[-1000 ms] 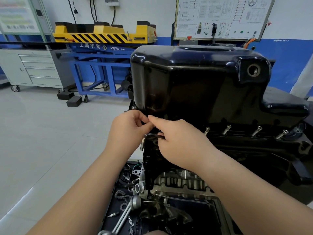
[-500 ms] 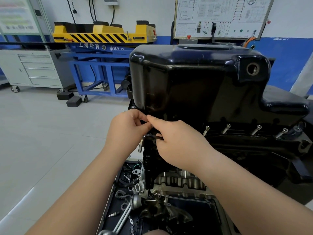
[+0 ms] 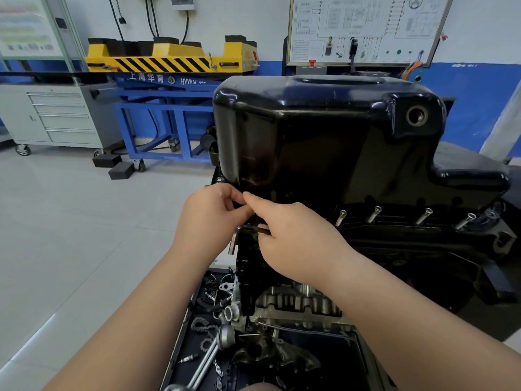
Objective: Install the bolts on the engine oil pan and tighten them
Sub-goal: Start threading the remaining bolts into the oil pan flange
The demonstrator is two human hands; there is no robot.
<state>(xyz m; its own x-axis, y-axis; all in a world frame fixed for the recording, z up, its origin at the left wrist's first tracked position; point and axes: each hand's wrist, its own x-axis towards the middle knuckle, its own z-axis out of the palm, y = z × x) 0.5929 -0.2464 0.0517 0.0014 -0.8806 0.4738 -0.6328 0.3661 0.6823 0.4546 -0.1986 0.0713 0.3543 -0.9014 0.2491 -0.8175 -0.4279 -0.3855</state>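
A glossy black oil pan (image 3: pixel 332 136) sits upside down on the engine. Several silver bolts (image 3: pixel 373 214) stick out along its near flange, unseated. At the pan's near left corner my left hand (image 3: pixel 208 218) pinches something small with curled fingers; the pinched part is hidden. My right hand (image 3: pixel 296 238) meets it fingertip to fingertip, its index finger stretched to that corner, and its lower fingers hold an L-shaped hex key (image 3: pixel 239 235) whose short leg hangs down.
Below the engine a black tray (image 3: pixel 197 328) holds a chain, a ratchet handle (image 3: pixel 208 359), spark plugs and small parts. A blue and yellow lift table (image 3: pixel 169 88) and a grey drawer cabinet (image 3: pixel 56 117) stand behind on the left. An open drain hole (image 3: pixel 416 115) faces me.
Both hands stay at the pan's corner with only slight finger movement. The hex key's short leg shows a little more below the hands.
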